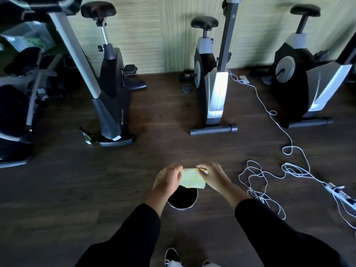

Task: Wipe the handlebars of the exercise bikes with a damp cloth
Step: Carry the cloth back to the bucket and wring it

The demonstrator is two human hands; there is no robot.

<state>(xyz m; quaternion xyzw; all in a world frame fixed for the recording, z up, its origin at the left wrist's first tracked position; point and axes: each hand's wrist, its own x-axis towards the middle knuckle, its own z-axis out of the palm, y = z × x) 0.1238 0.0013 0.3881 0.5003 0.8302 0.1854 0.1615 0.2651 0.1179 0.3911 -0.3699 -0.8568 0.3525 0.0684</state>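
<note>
Your left hand (pixel 167 177) and right hand (pixel 213 175) pinch a yellow-and-white patterned cloth (pixel 192 179) at lower centre, above a round black bucket (pixel 182 199).

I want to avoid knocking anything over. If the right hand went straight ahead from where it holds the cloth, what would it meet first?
Probably the middle bike's base bar; bare floor lies between it and the right hand. Depth is uncertain.

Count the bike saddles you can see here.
3. One saddle tops the bike on the left, one the middle bike, one the bike on the right. The dark machine at the far left edge may hide another.
</note>
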